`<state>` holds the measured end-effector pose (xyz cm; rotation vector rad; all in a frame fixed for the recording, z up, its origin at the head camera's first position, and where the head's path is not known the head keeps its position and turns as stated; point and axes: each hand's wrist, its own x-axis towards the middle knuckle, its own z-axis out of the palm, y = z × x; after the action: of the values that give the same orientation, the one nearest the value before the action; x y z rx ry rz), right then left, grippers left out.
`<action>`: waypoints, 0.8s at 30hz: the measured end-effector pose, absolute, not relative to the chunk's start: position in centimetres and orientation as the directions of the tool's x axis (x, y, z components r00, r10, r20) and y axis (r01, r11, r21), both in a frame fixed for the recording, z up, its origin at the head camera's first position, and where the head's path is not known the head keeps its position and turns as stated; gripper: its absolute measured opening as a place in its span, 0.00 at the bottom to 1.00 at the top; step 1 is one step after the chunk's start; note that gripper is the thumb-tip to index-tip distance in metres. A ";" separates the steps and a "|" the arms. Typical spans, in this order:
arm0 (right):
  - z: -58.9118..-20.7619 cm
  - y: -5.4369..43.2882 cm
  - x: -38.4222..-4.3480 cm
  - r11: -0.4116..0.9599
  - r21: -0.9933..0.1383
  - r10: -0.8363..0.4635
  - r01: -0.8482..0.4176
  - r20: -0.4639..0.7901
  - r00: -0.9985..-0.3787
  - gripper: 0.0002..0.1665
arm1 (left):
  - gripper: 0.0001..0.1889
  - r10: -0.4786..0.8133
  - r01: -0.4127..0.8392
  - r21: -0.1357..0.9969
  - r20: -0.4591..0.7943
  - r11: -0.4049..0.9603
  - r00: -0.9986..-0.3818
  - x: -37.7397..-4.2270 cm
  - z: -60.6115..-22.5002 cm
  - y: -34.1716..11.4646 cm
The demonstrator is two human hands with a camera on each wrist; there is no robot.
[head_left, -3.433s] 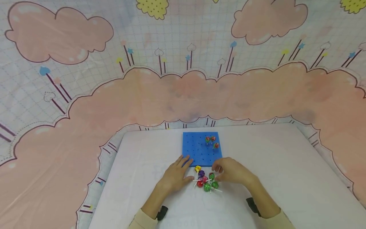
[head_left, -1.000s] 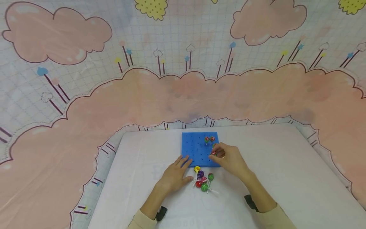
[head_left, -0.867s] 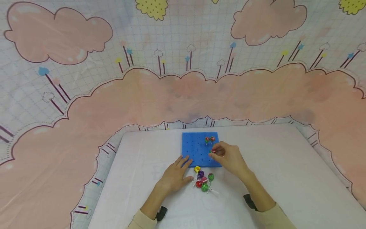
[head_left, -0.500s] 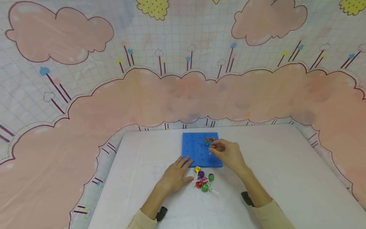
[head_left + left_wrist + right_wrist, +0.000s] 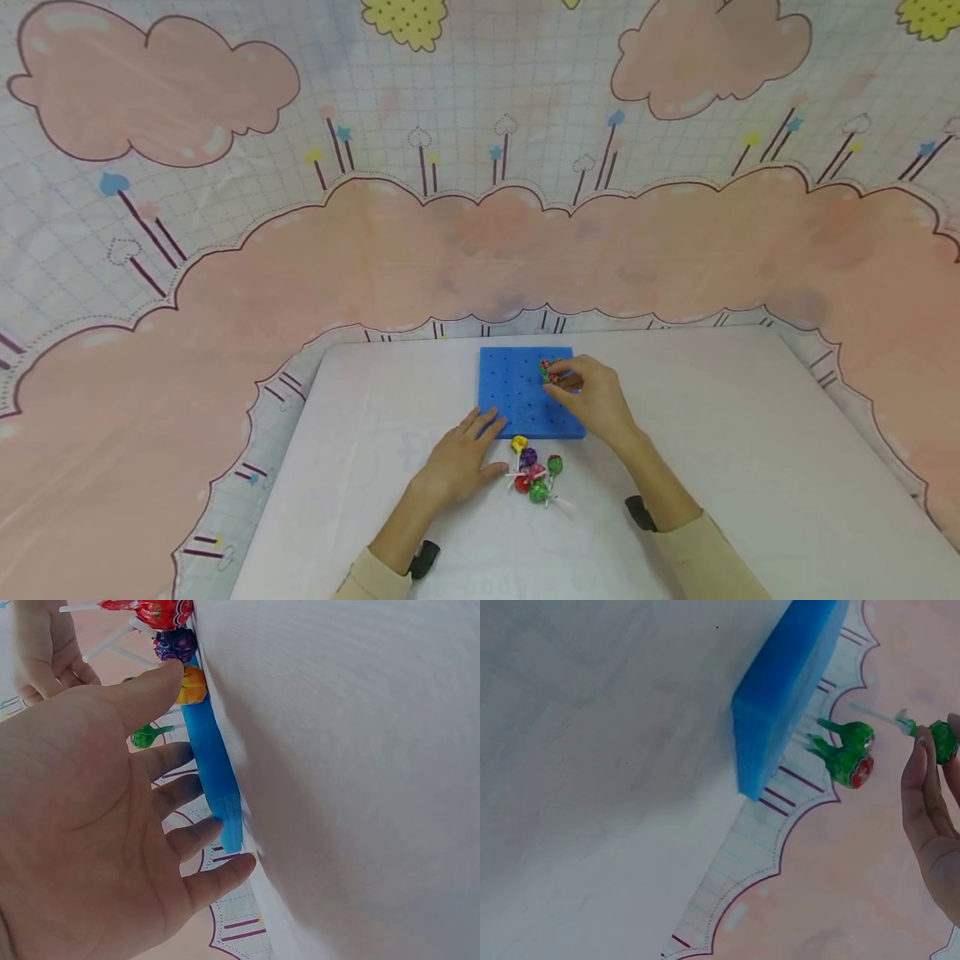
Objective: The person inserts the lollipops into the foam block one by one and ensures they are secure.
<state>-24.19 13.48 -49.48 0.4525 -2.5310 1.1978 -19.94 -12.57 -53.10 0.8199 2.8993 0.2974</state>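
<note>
My right hand (image 5: pixel 596 402) pinches a lollipop (image 5: pixel 943 742) in green and red wrapping, above the far right part of a blue foam board (image 5: pixel 502 383) dotted with holes. Its white stick (image 5: pixel 874 712) points toward the board, apart from it in the right wrist view. Beside it, green-and-red lollipops (image 5: pixel 847 766) stand with their sticks in the board, partly hidden by the hand in the head view. My left hand (image 5: pixel 461 462) lies with fingers spread and straight, its fingertips at the board's near left edge. Near its thumb is a pile of lollipops, including a yellow one (image 5: pixel 519 443).
In the pile lie purple (image 5: pixel 528 457), pink (image 5: pixel 536 472), red (image 5: pixel 522 483) and green (image 5: pixel 538 492) lollipops, some sticks crossing. One green-and-red lollipop (image 5: pixel 554 464) lies at the pile's right. All rest on a white table (image 5: pixel 675 467) before a patterned cloth backdrop (image 5: pixel 465 250).
My right hand has taken a lollipop from the pile's right side and carried it forward over the board, then farther toward the standing lollipops. My left hand has stayed in place.
</note>
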 end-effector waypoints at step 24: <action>-50.6 13.6 -26.1 0.699 -0.609 -0.136 -0.375 0.401 -0.906 0.13 | 0.39 0.523 0.500 0.221 -0.054 0.837 -0.851 -20.1 -53.3 -12.4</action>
<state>-26.15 13.59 -50.63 0.4009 -2.5831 1.0303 -20.07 -12.43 -53.34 0.8106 2.9027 0.3030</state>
